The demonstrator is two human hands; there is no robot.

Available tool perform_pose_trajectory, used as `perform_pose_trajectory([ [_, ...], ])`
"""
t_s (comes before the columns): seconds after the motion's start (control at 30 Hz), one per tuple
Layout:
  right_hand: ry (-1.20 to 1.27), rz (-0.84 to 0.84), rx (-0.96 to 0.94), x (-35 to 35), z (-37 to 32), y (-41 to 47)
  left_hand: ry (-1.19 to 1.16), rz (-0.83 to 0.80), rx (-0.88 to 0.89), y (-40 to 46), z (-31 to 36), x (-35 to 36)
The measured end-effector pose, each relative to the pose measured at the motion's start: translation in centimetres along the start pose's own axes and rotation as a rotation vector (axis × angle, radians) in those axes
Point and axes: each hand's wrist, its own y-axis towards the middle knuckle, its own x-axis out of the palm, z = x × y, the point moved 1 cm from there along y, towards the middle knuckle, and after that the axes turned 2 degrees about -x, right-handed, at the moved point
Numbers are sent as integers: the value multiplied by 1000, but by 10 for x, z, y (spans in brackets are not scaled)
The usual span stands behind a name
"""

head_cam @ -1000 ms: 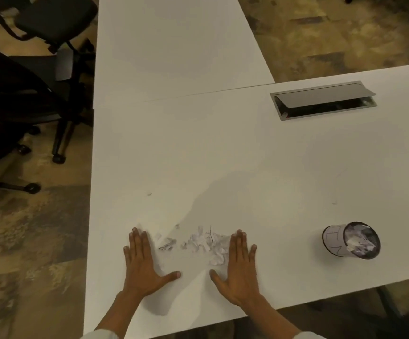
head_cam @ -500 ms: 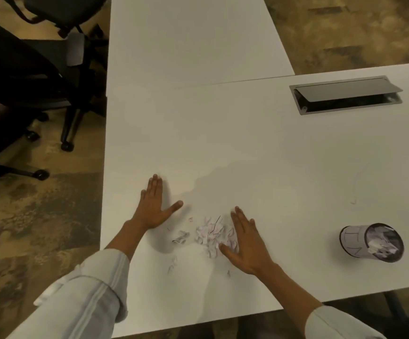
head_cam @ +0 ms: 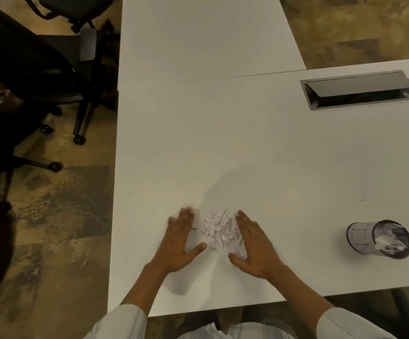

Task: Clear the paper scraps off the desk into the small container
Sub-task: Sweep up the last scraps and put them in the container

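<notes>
While both flat, unclenched hands (left hand (head_cam: 180, 243), right hand (head_cam: 252, 245)) flank the paper scraps (head_cam: 220, 231), the small container (head_cam: 379, 239) sits well apart.

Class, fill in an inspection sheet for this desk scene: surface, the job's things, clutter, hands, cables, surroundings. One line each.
Surface: white L-shaped desk, mostly bare, faint marks near its right side.
Job's things: heap of torn white paper scraps gathered between the hands; small round paper-wrapped container to the right, apart from the heap, already holding scraps.
Clutter: a few tiny stray bits by the left fingertips.
Hands: left hand and right hand flat on the desk, open, flanking the heap; the right touches it.
Cables: nothing seen; grey metal cable hatch in the desktop, flap raised.
Surroundings: black wheeled office chairs at left, mottled brown carpet.
</notes>
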Motion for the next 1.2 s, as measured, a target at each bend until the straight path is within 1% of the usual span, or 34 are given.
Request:
perform_pose_trajectory([
  [0.07, 40, 80, 147, -4, 2, -14, -43, 139, -137, -16, -14, -12],
  [0.1, 61, 106, 236, -6, 3, -22, -17, 161, -213, -24, -24, -17],
  [0.13, 87, 108, 313, -6, 4, -29, 25, 135, -275, -32, -33, -21],
  [0.17, 115, 90, 369, -6, 6, -36, 55, 72, -321, -39, -41, -22],
  [0.23, 162, 25, 419, -2, 8, -44, 30, -55, -368, -49, -53, -20],
  [0.3, 200, -24, 409, 5, 6, -43, -2, -109, -364, -50, -56, -16],
  [0.4, 297, 0, 401, 13, -3, -26, -37, -80, -358, -36, -49, -17],
  [0.5, 372, 52, 353, 15, -12, -1, -12, 12, -379, -18, -35, -18],
  [0.6, 379, 114, 302, 9, -22, 21, -28, 138, -368, -5, -15, -10],
  [0.7, 371, 167, 253, -2, -28, 29, -70, 265, -286, 1, 0, -4],
  [0.77, 267, 204, 186, -12, -27, 27, -35, 310, -190, 0, -2, -6],
  [0.83, 138, 188, 121, -21, -23, 27, 39, 256, -67, -2, -8, -12],
  [0.87, 87, 134, 90, -24, -21, 29, 73, 191, -6, -3, -10, -15],
  [0.97, -65, -114, -22, -22, -26, 41, 237, 2, 154, 5, -11, -18],
  [1.03, -149, -231, -80, -14, -36, 50, 374, -83, 207, 14, -2, -14],
  [1.1, -196, -275, -89, -7, -44, 54, 401, -145, 181, 20, 12, -6],
  [1.13, -218, -276, -92, -3, -47, 54, 374, -162, 125, 23, 18, -2],
  [1.2, -280, -262, -109, 3, -49, 50, 261, -147, 0, 20, 30, 6],
])
